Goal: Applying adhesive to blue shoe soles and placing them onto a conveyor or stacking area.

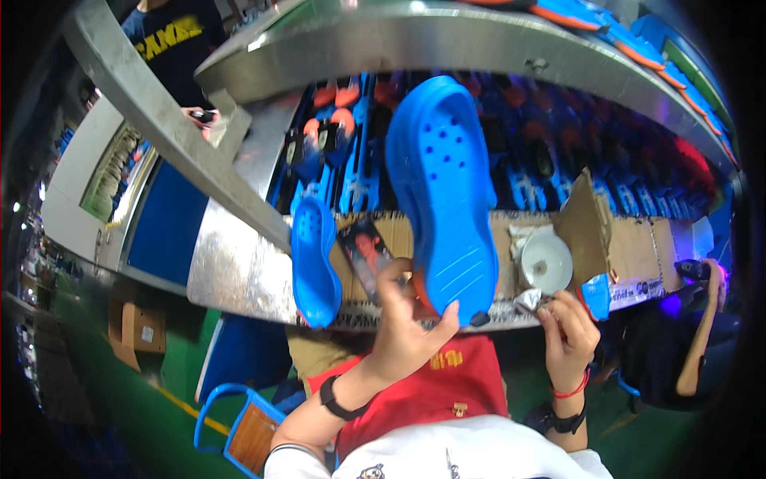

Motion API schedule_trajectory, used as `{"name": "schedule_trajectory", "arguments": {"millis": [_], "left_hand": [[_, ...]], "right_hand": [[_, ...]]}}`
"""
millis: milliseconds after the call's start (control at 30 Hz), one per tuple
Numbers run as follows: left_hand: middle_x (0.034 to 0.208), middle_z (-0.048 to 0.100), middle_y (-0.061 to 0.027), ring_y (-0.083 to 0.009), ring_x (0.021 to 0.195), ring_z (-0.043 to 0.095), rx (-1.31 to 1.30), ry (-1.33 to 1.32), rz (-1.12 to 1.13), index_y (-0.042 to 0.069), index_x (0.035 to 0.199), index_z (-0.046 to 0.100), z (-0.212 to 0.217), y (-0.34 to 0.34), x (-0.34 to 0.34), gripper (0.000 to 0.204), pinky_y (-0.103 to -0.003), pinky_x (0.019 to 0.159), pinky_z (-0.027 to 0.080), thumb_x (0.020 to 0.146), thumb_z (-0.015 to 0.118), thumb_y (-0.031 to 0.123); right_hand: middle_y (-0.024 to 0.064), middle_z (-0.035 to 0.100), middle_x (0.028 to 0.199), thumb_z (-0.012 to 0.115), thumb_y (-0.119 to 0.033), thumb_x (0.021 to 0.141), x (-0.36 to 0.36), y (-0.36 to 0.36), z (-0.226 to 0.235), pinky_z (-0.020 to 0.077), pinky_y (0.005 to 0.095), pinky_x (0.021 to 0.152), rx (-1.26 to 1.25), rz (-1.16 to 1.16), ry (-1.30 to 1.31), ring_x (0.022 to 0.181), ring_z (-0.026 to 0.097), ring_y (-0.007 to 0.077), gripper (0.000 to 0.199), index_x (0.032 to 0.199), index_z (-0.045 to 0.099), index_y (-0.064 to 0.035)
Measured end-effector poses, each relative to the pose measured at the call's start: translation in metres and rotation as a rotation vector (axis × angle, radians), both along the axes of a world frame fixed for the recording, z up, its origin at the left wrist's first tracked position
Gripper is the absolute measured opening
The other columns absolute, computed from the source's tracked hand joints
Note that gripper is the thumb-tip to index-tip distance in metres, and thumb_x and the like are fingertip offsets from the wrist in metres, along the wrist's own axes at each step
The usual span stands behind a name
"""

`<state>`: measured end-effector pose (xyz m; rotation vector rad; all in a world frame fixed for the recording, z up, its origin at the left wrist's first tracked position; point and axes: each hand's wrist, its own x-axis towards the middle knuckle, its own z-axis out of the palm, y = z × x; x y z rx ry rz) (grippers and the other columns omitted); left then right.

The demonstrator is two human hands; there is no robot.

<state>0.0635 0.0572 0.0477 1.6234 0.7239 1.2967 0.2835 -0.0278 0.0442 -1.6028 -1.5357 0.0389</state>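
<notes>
My left hand (403,331) grips the heel end of a large blue shoe sole (451,207). Its thumb lies on the near edge and the fingers go behind the left side. The sole stands tilted up, with small holes toward its far end, grooves at the heel and a bit of orange at its lower left edge. Close to the right of the heel, my right hand (568,331) has its thumb and forefinger pinched on a small crumpled whitish cloth (528,301). Another blue sole (313,263) lies on the bench to the left.
A white bowl (546,261) stands on the cardboard-covered bench (642,247) beside an upright cardboard flap (585,227). Behind runs a rack of blue and orange shoe parts (550,152) under a metal beam (447,44). Other people are at far left and right.
</notes>
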Motion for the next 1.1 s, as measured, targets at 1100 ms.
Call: {"name": "schedule_trajectory", "arguments": {"millis": [1100], "left_hand": [[0.098,0.051,-0.0229,-0.0397,0.093,0.050,-0.161,0.961,0.774,-0.003,0.096,0.047,-0.126,0.037,-0.197,0.025,-0.047,0.086,0.041,0.095,0.060,0.018]], "right_hand": [[0.0136,0.067,0.093,0.073,0.006,0.078,-0.018,0.013,-0.027,0.0433,0.0261,0.051,-0.057,0.051,0.045,0.057,0.056,0.0173,0.013,0.088,0.064,0.0032]]}}
